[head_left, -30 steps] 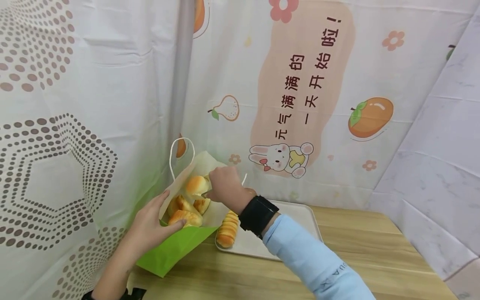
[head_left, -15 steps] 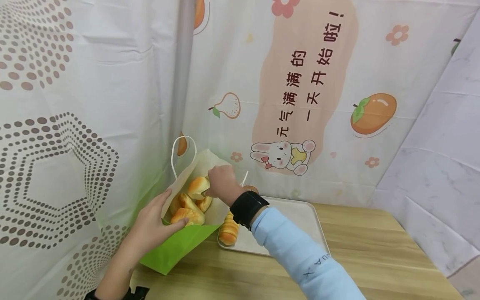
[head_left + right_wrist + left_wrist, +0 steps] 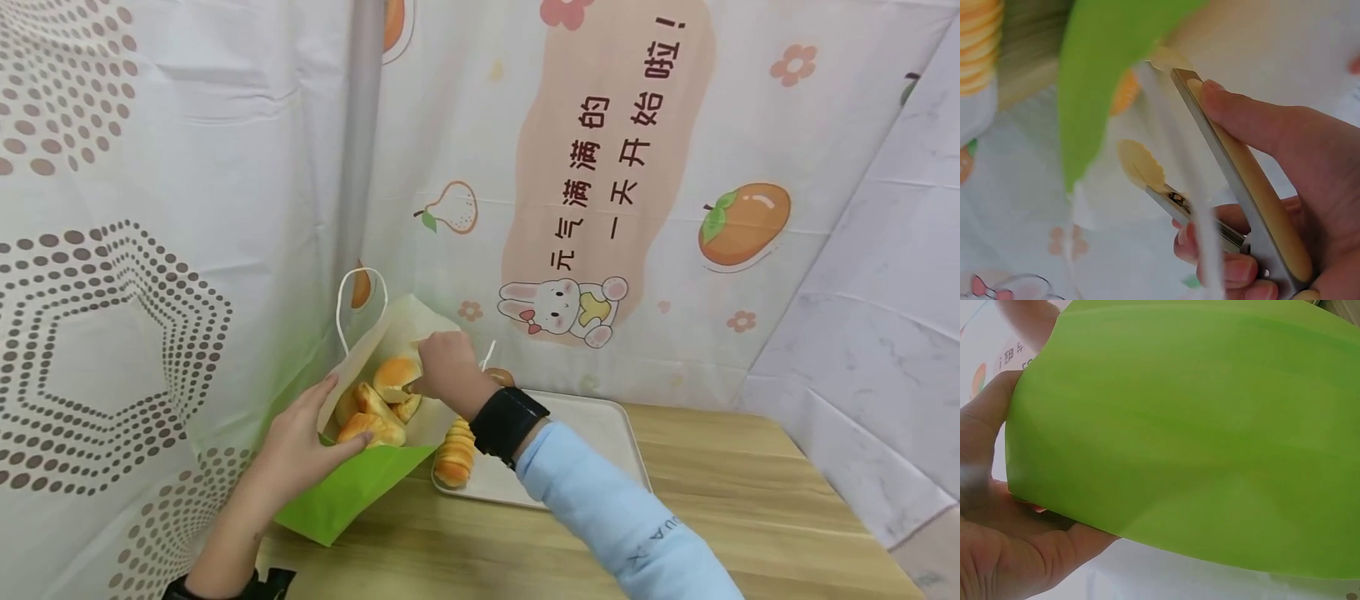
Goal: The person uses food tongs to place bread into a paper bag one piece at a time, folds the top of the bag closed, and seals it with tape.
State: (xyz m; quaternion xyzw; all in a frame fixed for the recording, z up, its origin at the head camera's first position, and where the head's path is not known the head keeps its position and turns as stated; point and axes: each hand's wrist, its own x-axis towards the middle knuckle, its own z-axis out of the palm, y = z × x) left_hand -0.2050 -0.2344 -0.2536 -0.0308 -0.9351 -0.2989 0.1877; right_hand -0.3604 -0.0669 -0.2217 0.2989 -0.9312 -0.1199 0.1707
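My left hand [image 3: 300,450] is at the mouth of a green paper bag [image 3: 352,496], fingers stretched along its left rim and thumb over the near rim. In the left wrist view, the bag's green side panel [image 3: 1191,444] fills most of the picture. My right hand [image 3: 453,375] reaches over the bag's far right side. It grips metal tongs [image 3: 1241,169] with beige tips, their arms spread apart in the right wrist view. A round bun [image 3: 397,377] lies in the bag close below that hand, on several golden bread pieces [image 3: 375,429]. The hand hides most of the tongs in the head view.
A white tray [image 3: 592,433] lies right of the bag, partly under my right forearm. On it are a ridged bread roll [image 3: 455,458] and a brown item [image 3: 500,377] behind my wrist. White cord handles [image 3: 340,308] rise from the bag. Printed curtains stand behind the wooden table [image 3: 720,475].
The round bun sits slightly lower among the other pieces. Both hands stay nearly in place, and the head view has shifted only a little.
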